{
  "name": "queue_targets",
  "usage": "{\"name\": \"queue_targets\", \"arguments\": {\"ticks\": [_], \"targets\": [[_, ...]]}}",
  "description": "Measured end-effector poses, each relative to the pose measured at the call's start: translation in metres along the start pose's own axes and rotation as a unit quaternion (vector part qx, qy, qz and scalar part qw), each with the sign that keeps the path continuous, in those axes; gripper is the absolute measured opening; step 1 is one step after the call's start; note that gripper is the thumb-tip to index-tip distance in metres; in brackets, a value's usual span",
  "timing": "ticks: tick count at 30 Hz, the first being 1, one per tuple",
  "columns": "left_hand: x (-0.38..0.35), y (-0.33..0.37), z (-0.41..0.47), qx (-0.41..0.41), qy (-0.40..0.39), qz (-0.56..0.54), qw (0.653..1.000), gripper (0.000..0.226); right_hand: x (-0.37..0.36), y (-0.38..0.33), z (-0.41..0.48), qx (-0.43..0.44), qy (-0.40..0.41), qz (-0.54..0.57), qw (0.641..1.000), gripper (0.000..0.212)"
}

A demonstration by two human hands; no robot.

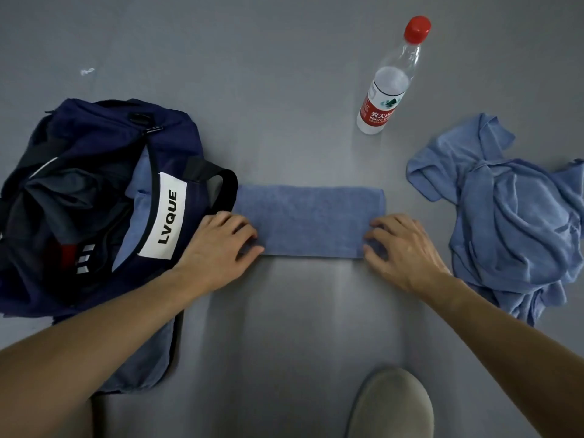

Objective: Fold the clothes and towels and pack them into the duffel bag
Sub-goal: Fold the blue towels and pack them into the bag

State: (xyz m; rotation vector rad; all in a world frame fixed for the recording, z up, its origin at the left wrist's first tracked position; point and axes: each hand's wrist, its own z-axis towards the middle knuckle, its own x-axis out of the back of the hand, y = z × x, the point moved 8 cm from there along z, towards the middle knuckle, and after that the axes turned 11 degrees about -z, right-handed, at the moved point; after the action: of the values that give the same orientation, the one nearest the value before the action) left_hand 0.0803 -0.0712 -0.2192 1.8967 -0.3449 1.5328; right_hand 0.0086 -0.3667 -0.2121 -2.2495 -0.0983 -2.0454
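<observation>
Blue towel (311, 221), folded into 1 long narrow band, lies flat on the grey floor (284, 90) straight ahead of the person, its left end reaching the black handle of the open duffel bag (177, 137). The left hand (218, 245) sits on the band's left near corner and the right hand (401, 248) on its right near corner. Each has its fingers bent down onto the cloth and its thumb at the near edge, in what looks like a pinch on the corner layers. The step in hand appears to be shortening the band, end over end. To do it well, both hands should catch every layer at their corner, not just the top one. 1 end should be carried across while the other stays pinned, and the corners matched before the crease is pressed flat. Terry of this kind tends to slide on itself, so a slow lift keeps the edges square. A compact packet will slip more easily into the bag, which holds dark garments and some blue cloth. On the right a crumpled blue heap (512, 216) waits unfolded, and a water bottle (388, 83) stands beyond the towel, well clear of the fold.
</observation>
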Motion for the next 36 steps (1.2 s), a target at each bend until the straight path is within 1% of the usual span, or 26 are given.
{"name": "queue_targets", "arguments": {"ticks": [2,5,7,8,9,11,14,16,17,19,20,21,23,26,29,31,33,35,36], "targets": [[-0.001,0.013,0.010,0.049,0.009,-0.005,0.999,0.044,-0.002,-0.010,0.014,0.023,0.003,0.005,1.000,0.042],[-0.026,0.025,0.023,0.188,-0.041,-0.049,0.980,0.058,-0.028,-0.021,0.029,0.069,-0.072,-0.040,0.994,0.055],[-0.047,0.029,0.031,0.250,-0.083,-0.078,0.962,0.067,-0.042,-0.015,0.030,0.055,-0.119,-0.062,0.989,0.061],[-0.055,0.029,0.037,0.257,-0.096,-0.083,0.958,0.069,-0.045,-0.011,0.029,0.041,-0.133,-0.075,0.987,0.062],[-0.061,0.028,0.044,0.252,-0.102,-0.081,0.959,0.069,-0.045,-0.009,0.027,0.029,-0.140,-0.093,0.985,0.062],[-0.062,0.019,0.063,0.218,-0.106,-0.059,0.968,0.067,-0.040,-0.016,0.018,0.009,-0.142,-0.118,0.983,0.060],[-0.048,0.003,0.087,0.146,-0.114,-0.002,0.983,0.066,-0.030,-0.047,0.001,0.014,-0.091,-0.072,0.993,0.054],[-0.036,0.003,0.092,0.103,-0.070,0.015,0.992,0.067,-0.025,-0.075,-0.014,0.057,-0.040,-0.045,0.997,0.048],[-0.033,0.009,0.088,0.095,-0.038,-0.002,0.995,0.066,-0.025,-0.091,-0.022,0.090,-0.023,-0.036,0.995,0.047],[-0.038,0.026,0.067,0.088,0.017,-0.061,0.994,0.060,-0.031,-0.122,-0.039,0.150,-0.022,-0.013,0.988,0.051],[-0.049,0.036,0.052,0.077,0.028,-0.078,0.994,0.057,-0.036,-0.134,-0.046,0.171,-0.034,-0.008,0.985,0.056],[-0.061,0.043,0.037,0.061,0.022,-0.079,0.995,0.057,-0.041,-0.141,-0.052,0.183,-0.046,-0.008,0.982,0.059],[-0.084,0.047,0.009,0.033,-0.013,-0.058,0.998,0.063,-0.048,-0.144,-0.059,0.194,-0.060,-0.006,0.979,0.060],[-0.092,0.037,-0.009,0.003,-0.029,-0.028,0.999,0.069,-0.049,-0.136,-0.067,0.210,-0.039,-0.007,0.977,0.057],[-0.089,0.040,-0.006,-0.001,-0.043,-0.018,0.999,0.072,-0.051,-0.132,-0.072,0.207,-0.010,-0.001,0.978,0.055],[-0.085,0.043,-0.005,0.012,-0.044,-0.018,0.999,0.072,-0.044,-0.135,-0.067,0.198,0.030,0.022,0.980,0.044],[-0.071,0.053,-0.008,-0.010,-0.029,-0.030,0.999,0.066,-0.033,-0.136,-0.056,0.184,0.066,0.047,0.980,0.028],[-0.054,0.067,-0.016,-0.067,0.006,-0.079,0.995,0.051,-0.025,-0.134,-0.045,0.158,0.063,0.081,0.982,0.011],[-0.047,0.072,-0.020,-0.080,0.016,-0.116,0.990,0.047,-0.023,-0.130,-0.039,0.129,0.045,0.104,0.985,0.012]]}}
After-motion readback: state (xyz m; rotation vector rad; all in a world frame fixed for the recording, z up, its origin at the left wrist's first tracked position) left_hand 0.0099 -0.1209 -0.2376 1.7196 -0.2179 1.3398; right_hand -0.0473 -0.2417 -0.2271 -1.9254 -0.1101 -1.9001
